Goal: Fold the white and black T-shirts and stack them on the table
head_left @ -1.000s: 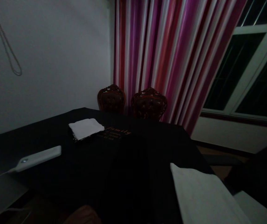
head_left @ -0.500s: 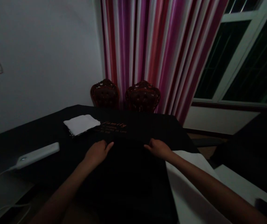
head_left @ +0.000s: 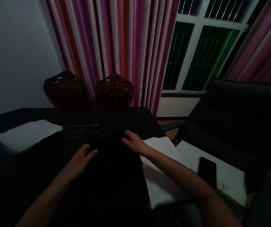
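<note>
My left hand (head_left: 80,157) is low over the black-covered table (head_left: 121,118), its thumb and forefinger parted and nothing visible between them. Farther right, my right hand (head_left: 134,142) is also open, with thumb and fingers a little apart. Beneath both hands everything is very dark, so I cannot tell whether a separate black cloth lies there. Beyond them, lettering including "family" (head_left: 84,125) shows on the black cover. A folded white cloth (head_left: 28,132) lies left of the lettering. Another white cloth (head_left: 161,179) rests at the table's right edge, partly under my right forearm.
A dark phone (head_left: 207,170) lies on a white surface (head_left: 232,179) to the right, beside a black armchair (head_left: 239,123). Two carved chairs (head_left: 115,91) stand behind the table, before a striped curtain (head_left: 123,37). A barred window (head_left: 197,56) is beyond.
The view has swung right, bringing the phone and armchair into sight and dropping the white power bank out. My fingers, curled in before, have parted on both hands.
</note>
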A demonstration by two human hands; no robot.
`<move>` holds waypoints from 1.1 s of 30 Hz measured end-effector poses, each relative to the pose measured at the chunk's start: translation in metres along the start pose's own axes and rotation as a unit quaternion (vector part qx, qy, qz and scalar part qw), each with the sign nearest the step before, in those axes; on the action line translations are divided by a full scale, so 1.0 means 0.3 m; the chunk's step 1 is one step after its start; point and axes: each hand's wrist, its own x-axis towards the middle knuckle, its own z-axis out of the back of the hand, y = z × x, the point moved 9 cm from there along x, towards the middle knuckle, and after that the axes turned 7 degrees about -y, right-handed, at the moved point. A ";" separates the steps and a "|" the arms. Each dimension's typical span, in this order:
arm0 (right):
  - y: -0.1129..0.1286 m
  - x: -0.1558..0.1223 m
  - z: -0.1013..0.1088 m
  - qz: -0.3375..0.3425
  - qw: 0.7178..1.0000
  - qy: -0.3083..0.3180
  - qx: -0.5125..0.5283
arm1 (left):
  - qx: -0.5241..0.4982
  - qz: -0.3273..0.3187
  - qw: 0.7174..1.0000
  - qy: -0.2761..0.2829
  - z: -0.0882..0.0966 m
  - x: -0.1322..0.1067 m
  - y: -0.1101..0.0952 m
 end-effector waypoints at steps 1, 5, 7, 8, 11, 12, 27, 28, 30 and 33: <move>-0.006 0.011 0.061 -0.003 1.000 -0.016 0.011 | -0.045 0.004 0.999 0.020 -0.022 -0.018 -0.071; -0.080 -0.018 0.351 -0.027 0.993 -0.092 0.075 | -0.216 -0.064 0.969 0.106 -0.162 -0.113 -0.354; -0.177 -0.094 0.478 -0.067 0.978 -0.147 0.129 | -0.280 -0.117 0.942 0.141 -0.268 -0.170 -0.426; -0.242 -0.148 0.517 -0.096 0.970 -0.170 0.148 | -0.293 -0.134 0.933 0.157 -0.334 -0.200 -0.431; -0.469 -0.339 0.510 -0.197 0.954 -0.177 0.139 | -0.224 -0.147 0.947 0.178 -0.553 -0.282 -0.338; -0.541 -0.402 0.481 -0.226 0.952 -0.163 0.126 | -0.176 -0.145 0.958 0.176 -0.620 -0.304 -0.287; -1.032 -0.892 0.689 -0.498 0.674 -0.270 -0.474 | -0.036 -0.160 0.971 0.175 -0.788 -0.376 -0.079; -1.038 -0.886 0.674 -0.499 0.665 -0.271 -0.484 | -0.042 -0.163 0.970 0.174 -0.791 -0.376 -0.079; -1.037 -0.876 0.653 -0.492 0.656 -0.276 -0.502 | -0.054 -0.167 0.970 0.169 -0.792 -0.378 -0.077; -1.024 -0.857 0.635 -0.477 0.660 -0.271 -0.512 | -0.079 -0.154 0.971 0.167 -0.763 -0.366 -0.071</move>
